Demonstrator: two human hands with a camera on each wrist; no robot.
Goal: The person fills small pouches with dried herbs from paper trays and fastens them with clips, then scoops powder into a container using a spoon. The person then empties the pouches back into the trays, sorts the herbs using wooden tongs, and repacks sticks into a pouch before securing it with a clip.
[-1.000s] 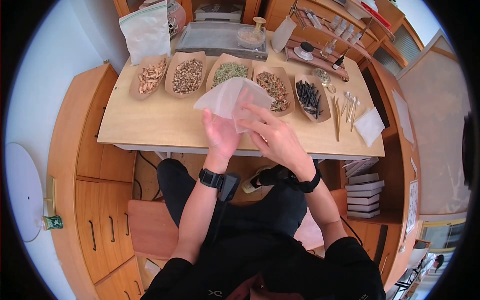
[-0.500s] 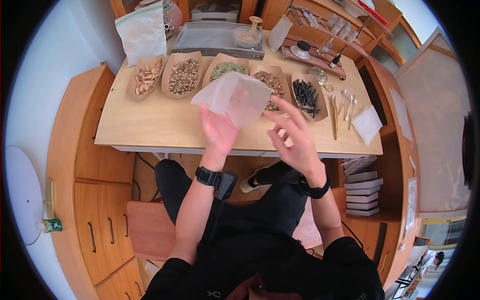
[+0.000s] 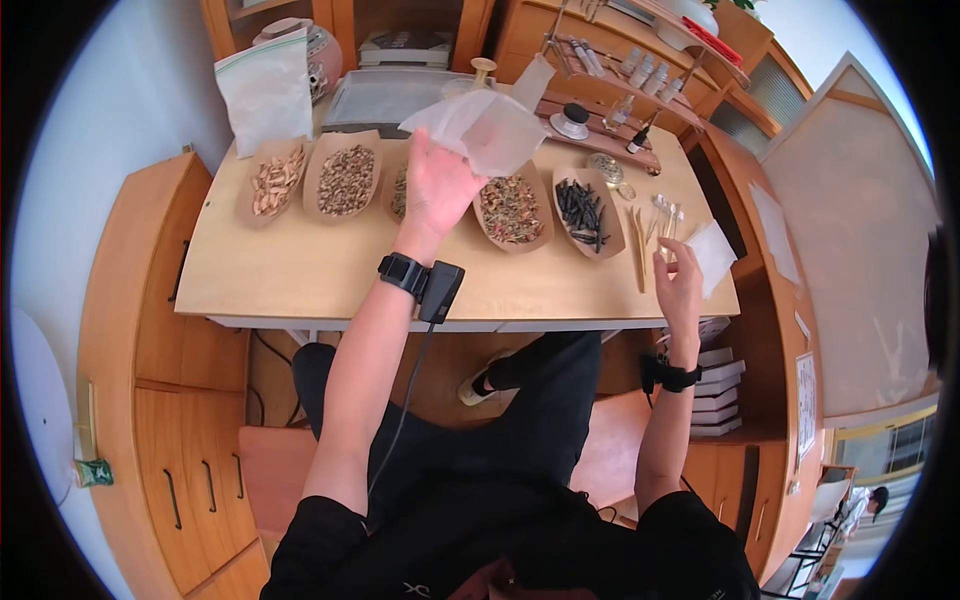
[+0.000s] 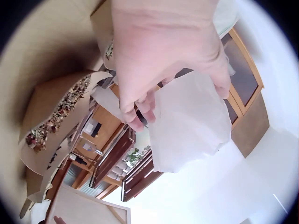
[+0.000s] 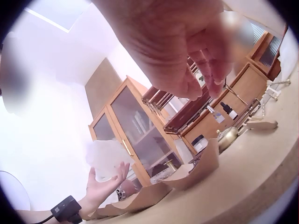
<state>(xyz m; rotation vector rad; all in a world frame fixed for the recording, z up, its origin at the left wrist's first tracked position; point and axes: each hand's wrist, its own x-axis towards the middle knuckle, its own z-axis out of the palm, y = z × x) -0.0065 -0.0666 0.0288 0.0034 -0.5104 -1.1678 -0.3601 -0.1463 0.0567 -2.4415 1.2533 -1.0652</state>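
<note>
My left hand [image 3: 440, 192] is raised over the table and holds a thin white pouch [image 3: 495, 130] up in front of it. In the left wrist view the pouch [image 4: 191, 123] spans between thumb and fingers, partly covering them. Below it sits a paper tray of mixed dried herbs [image 3: 512, 208]. My right hand [image 3: 680, 290] is at the table's right front edge with loosely bent fingers and nothing seen in them. Fingertips overlap the area by the thin light-coloured tools [image 3: 662, 215], left of a white folded cloth [image 3: 712, 255] and near wooden tweezers [image 3: 638, 250].
Other paper trays hold pale wood slices [image 3: 275, 185], brownish pieces [image 3: 345, 180] and black sticks [image 3: 582, 212]; a green one is mostly hidden behind my left hand. A zip bag [image 3: 265, 95], a grey tray [image 3: 385, 95] and a wooden rack [image 3: 600, 135] with bottles stand behind.
My left hand has lifted the pouch forward, farther over the table. My right hand has left the pouch and moved right to the tools. The head view has shifted slightly.
</note>
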